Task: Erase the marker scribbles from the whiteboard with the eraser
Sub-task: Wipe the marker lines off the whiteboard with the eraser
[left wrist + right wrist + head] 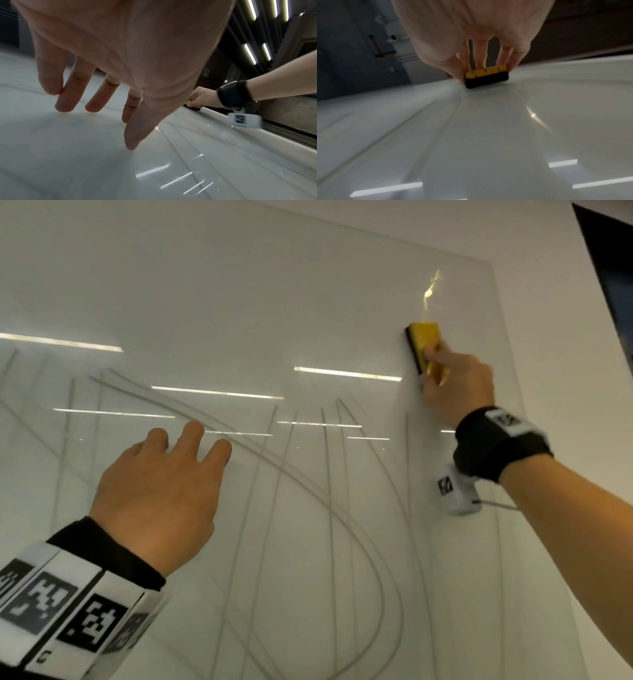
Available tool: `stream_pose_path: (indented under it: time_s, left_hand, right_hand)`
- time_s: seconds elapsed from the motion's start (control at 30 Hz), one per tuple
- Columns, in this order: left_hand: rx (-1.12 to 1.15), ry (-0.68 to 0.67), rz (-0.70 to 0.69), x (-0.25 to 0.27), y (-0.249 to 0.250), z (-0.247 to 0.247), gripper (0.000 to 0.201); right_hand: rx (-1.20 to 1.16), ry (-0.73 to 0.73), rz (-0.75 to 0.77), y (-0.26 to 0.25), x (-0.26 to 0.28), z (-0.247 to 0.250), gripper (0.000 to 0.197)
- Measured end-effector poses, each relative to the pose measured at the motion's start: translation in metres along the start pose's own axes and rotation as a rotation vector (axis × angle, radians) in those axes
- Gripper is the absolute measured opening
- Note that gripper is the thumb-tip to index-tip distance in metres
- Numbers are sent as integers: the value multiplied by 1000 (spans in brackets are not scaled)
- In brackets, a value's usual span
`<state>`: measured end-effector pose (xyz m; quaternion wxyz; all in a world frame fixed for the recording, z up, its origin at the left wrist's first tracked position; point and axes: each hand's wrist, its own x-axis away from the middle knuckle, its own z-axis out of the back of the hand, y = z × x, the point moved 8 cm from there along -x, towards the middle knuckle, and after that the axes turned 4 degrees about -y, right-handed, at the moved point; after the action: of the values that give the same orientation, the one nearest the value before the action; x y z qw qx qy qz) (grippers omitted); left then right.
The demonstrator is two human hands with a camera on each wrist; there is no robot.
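A glossy whiteboard (239, 302) fills the head view, crossed by long grey marker scribbles (308, 491) in its lower half. My right hand (452, 385) grips a yellow eraser (423, 345) with a black felt face, pressed against the board near its upper right corner. In the right wrist view the eraser (486, 77) sits felt-down on the board (471, 135), thumb on one side and fingers on the other. My left hand (161, 491) rests its straight, spread fingertips on the board at lower left, holding nothing. The left wrist view shows these fingers (96, 98) touching the board (68, 155).
The board's right edge (507, 371) meets a white wall (548, 285). A dark panel (609, 268) hangs at the far right. Ceiling-light reflections (346, 373) streak the board. A white tagged block (457, 491) with a cable hangs under my right wrist.
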<state>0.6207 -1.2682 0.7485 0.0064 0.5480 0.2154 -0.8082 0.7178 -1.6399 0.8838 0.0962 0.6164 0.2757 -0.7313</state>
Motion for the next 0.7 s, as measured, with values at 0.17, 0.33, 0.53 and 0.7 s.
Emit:
stream_pose_path:
  time_s: [0.17,0.33,0.53,0.7]
  left_hand:
    - [16,2,0,2,-1,0,55]
    - [0,-18,10,2,0,0,51]
    - [33,-21,-19,7,-3,-2,47]
    - [47,23,-57,17,-7,1,44]
  right_hand:
    - [-57,39,-135,51,-1,20,46]
    - [-42,11,92,-16,46,-9,44]
    - [-22,26,99,22,51,2,48]
    - [-47,114,-246,60,42,16,46]
